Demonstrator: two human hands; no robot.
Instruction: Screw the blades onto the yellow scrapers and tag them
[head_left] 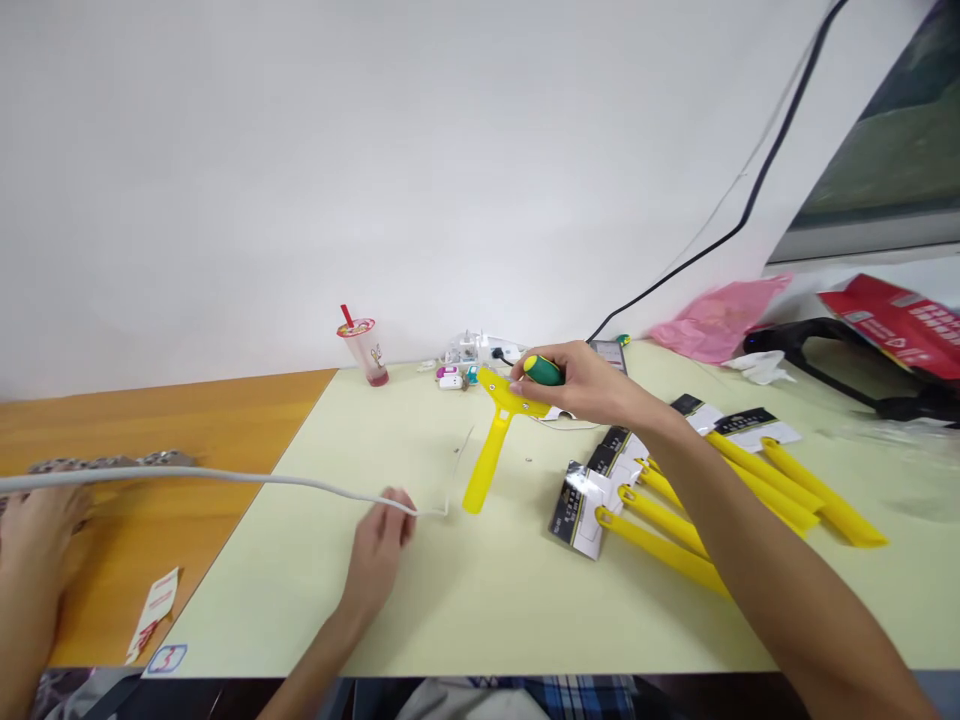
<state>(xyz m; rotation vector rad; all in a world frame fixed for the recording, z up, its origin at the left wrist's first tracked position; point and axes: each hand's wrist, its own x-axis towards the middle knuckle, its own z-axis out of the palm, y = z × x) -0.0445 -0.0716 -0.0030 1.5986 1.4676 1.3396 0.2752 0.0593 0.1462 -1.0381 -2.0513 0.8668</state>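
My right hand is closed around the head of a yellow scraper, whose handle hangs down toward the table. The same hand also holds a screwdriver with a green and yellow handle; its shaft is hidden. Small screws show on the scraper's head. My left hand rests low over the pale tabletop with its fingers curled in. Whatever lies inside its fingertips, if anything, cannot be made out. A white cable crosses the view in front of that hand. Small screws lie near the scraper.
Several yellow scrapers with black and white cards lie at the right. A plastic cup and a power strip stand by the wall. Pink plastic and a black frame are at far right. Another person's hand is at left.
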